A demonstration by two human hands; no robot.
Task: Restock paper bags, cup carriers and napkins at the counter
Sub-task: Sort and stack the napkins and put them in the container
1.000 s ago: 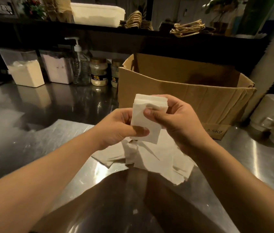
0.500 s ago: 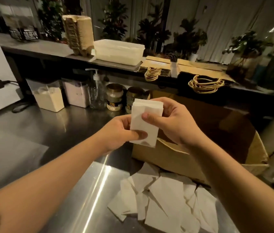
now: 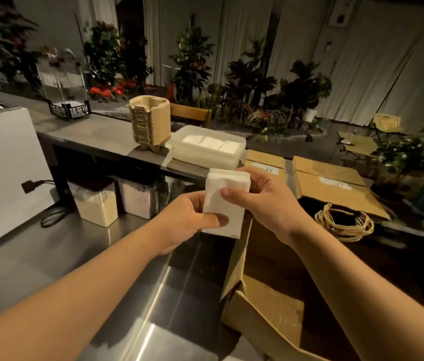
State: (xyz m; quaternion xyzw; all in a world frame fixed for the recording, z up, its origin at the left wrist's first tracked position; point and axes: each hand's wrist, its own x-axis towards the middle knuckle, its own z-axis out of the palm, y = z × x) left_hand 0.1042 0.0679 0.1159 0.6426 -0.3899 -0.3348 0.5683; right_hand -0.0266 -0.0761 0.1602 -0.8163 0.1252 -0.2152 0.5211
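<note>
On the raised counter, a stack of cup carriers [image 3: 150,123] stands next to a clear bin [image 3: 234,158] with white napkins inside. Lower down, the left hand [image 3: 187,220] pinches the bottom of a napkin stack [image 3: 225,203], held up in the air. The right hand [image 3: 263,201] grips its top. Paper bags [image 3: 333,185] lie flat further right.

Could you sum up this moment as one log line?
both hands: left hand, right hand grip napkin stack | target: napkin tub ahead | not yet placed
</note>
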